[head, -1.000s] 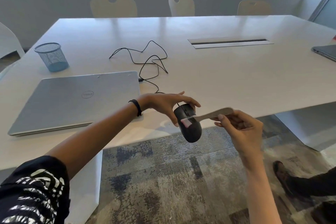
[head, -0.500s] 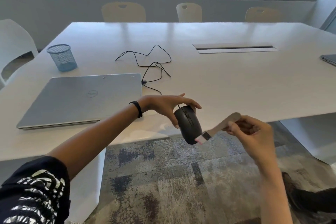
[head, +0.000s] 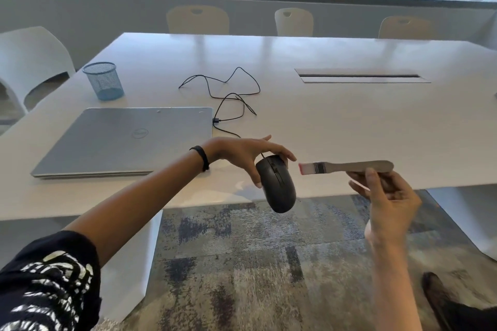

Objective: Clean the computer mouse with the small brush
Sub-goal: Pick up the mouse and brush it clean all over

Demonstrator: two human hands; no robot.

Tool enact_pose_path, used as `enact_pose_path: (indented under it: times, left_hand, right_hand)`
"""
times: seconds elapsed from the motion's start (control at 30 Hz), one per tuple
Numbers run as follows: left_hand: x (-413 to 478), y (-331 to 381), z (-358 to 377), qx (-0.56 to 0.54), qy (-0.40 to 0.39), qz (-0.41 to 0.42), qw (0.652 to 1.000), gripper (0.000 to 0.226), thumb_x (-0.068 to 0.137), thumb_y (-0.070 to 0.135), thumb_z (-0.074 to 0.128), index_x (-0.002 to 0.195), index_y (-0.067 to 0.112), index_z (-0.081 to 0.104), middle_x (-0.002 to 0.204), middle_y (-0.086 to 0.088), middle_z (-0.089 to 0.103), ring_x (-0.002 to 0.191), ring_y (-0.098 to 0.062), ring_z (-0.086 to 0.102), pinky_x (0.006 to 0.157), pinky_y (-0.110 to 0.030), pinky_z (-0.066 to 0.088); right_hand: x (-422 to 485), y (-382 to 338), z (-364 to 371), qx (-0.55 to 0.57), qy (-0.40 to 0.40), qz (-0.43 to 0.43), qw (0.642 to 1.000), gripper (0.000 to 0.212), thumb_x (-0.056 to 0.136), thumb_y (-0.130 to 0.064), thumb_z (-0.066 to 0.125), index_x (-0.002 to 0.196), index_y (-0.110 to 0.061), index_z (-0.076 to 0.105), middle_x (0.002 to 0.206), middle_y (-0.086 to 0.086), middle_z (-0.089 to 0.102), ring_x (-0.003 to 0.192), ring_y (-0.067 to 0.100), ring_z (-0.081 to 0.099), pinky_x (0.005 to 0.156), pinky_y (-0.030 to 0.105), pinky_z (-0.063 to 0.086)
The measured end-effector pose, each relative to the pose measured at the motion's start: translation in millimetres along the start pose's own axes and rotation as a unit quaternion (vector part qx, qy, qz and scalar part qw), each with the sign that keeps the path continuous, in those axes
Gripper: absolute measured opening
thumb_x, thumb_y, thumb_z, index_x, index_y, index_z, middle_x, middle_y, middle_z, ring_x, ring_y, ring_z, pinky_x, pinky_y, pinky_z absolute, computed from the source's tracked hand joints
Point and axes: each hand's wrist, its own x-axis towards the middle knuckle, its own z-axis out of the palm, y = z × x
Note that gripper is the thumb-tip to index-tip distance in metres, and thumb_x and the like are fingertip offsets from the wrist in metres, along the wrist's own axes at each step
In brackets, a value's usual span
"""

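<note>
Hanging nose-up past the near table edge [head: 349, 191], the mouse [head: 278, 185] is pinched at its top end by the left hand [head: 242, 153], thumb on one side and fingertips on the other, likely so its back stays bare for sweeping. The right hand [head: 387, 196] is curled around the brush [head: 347, 167] handle, bristles pointing left, just beside the mouse but not touching. The cord [head: 228, 99] trails back across the table beside a closed laptop [head: 121, 140]. Open floor below leaves free room to stroke.
</note>
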Motion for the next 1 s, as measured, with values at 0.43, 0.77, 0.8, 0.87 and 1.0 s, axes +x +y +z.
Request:
enact_pose_path:
  times: [0.43, 0.77, 0.8, 0.87, 1.0]
  left_hand:
    - [16, -66, -57, -0.021, -0.019, -0.033, 0.999, 0.079, 0.069, 0.009, 0.081, 0.136, 0.026, 0.041, 0.122, 0.011, 0.054, 0.115, 0.009, 0.043, 0.112, -0.027, 0.004]
    - [40, -135, -99, -0.051, -0.049, -0.006, 0.997, 0.081, 0.069, 0.013, 0.082, 0.136, 0.031, 0.041, 0.125, 0.011, 0.055, 0.119, -0.006, 0.041, 0.105, -0.03, 0.032]
    - [42, -140, -101, -0.053, -0.053, -0.002, 0.997, 0.081, 0.069, 0.013, 0.082, 0.136, 0.032, 0.04, 0.126, 0.011, 0.054, 0.121, -0.007, 0.041, 0.107, -0.033, 0.033]
    - [45, -149, -104, -0.059, -0.062, 0.004, 0.996, 0.081, 0.069, 0.013, 0.082, 0.136, 0.033, 0.04, 0.126, 0.012, 0.053, 0.123, -0.008, 0.041, 0.109, -0.035, 0.032]
    - [51, -164, -106, -0.07, -0.087, 0.014, 0.994, 0.08, 0.071, 0.013, 0.08, 0.137, 0.031, 0.039, 0.125, 0.014, 0.051, 0.123, -0.006, 0.04, 0.11, -0.031, 0.031]
  right_hand:
    - [45, 33, 46, 0.024, 0.049, 0.049, 0.997, 0.019, 0.096, -0.006, 0.055, 0.096, -0.019, 0.069, 0.081, -0.009, 0.077, 0.076, 0.01, 0.075, 0.064, 0.023, 0.059]
    - [93, 67, 94, 0.048, 0.076, 0.079, 0.993, 0.038, 0.097, -0.008, 0.052, 0.079, -0.029, 0.079, 0.08, -0.008, 0.077, 0.075, 0.008, 0.074, 0.06, 0.02, 0.058]
    - [96, 70, 99, 0.05, 0.079, 0.082, 0.992, 0.04, 0.097, -0.008, 0.052, 0.078, -0.03, 0.079, 0.08, -0.008, 0.077, 0.075, 0.007, 0.074, 0.06, 0.02, 0.058]
    - [100, 74, 106, 0.05, 0.086, 0.086, 0.991, 0.041, 0.097, -0.008, 0.052, 0.076, -0.03, 0.079, 0.079, -0.008, 0.077, 0.074, 0.007, 0.074, 0.059, 0.019, 0.058]
    - [103, 85, 116, 0.048, 0.105, 0.095, 0.989, 0.039, 0.097, -0.007, 0.052, 0.074, -0.024, 0.078, 0.077, -0.006, 0.077, 0.073, 0.008, 0.074, 0.058, 0.019, 0.057]
